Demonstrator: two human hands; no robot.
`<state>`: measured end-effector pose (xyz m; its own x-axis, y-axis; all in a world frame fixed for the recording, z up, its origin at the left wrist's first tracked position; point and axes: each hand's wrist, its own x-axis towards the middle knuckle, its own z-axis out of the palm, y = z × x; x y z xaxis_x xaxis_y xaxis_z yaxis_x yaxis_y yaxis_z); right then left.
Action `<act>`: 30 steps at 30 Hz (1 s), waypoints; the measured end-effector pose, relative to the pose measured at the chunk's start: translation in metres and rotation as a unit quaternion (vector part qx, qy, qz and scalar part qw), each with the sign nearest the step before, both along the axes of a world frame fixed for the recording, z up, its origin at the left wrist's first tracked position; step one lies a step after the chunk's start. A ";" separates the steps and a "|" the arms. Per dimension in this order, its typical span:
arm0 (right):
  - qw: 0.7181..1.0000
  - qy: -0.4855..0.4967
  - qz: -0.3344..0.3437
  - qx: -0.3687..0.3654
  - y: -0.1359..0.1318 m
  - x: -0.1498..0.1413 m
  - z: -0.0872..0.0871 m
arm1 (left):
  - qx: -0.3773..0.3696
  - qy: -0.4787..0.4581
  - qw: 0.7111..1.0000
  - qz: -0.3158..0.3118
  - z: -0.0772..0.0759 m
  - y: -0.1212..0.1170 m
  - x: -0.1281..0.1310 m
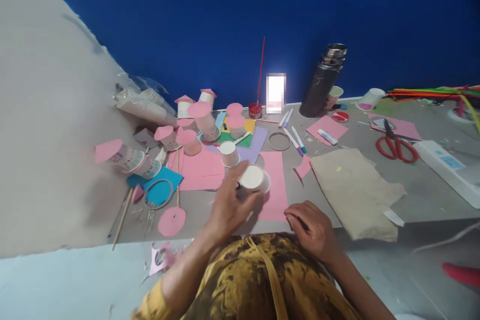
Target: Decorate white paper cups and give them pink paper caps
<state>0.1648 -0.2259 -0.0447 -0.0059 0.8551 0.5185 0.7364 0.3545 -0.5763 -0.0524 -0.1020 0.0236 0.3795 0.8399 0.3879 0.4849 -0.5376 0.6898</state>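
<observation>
While a white paper cup (252, 177) is gripped between the thumb and fingers of the left hand (230, 204), the right hand (314, 230) is held apart from it at the front edge of the grey worktop (423, 200), its fingers loosely curled; whether anything is enclosed there cannot be told. The gripped cup is held over a rectangular pink paper sheet (278, 177), near the middle of the front edge. Just beyond the left hand, another white paper cup (229, 156) is stood on the worktop. Toward the back left corner, patterned paper cups topped with pink paper pieces (200, 110) are grouped, and a bright blue paper sheet (177, 179) is laid nearer the left edge. Beyond the gripped cup, white markers with purple and teal ends (293, 141) are scattered. At the back edge, a small round red pot (255, 111) and a tall dark metal flask (320, 85) are placed. To the right of the right hand, the front edge is overlapped by a beige, ragged-edged sheet (352, 190); toward the right edge, red-handled scissors (392, 141) are laid beside a long white power strip (446, 165).
</observation>
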 end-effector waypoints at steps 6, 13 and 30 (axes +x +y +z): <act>0.999 -0.030 -0.008 0.032 0.002 -0.002 -0.008 | 0.066 -0.070 0.955 0.280 0.016 0.041 -0.080; 0.997 -0.048 -0.005 0.056 0.001 -0.001 -0.010 | 0.011 0.007 0.964 0.267 0.001 0.064 -0.110; 0.994 -0.084 -0.012 0.066 0.000 -0.003 -0.012 | 0.023 0.353 0.907 0.228 -0.032 0.027 -0.211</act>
<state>0.1623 -0.2259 -0.0568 -0.0810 0.7806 0.6198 0.8274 0.3994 -0.3949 -0.2639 -0.0748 -0.0080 0.1645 0.9612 0.2213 0.9763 -0.1907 0.1028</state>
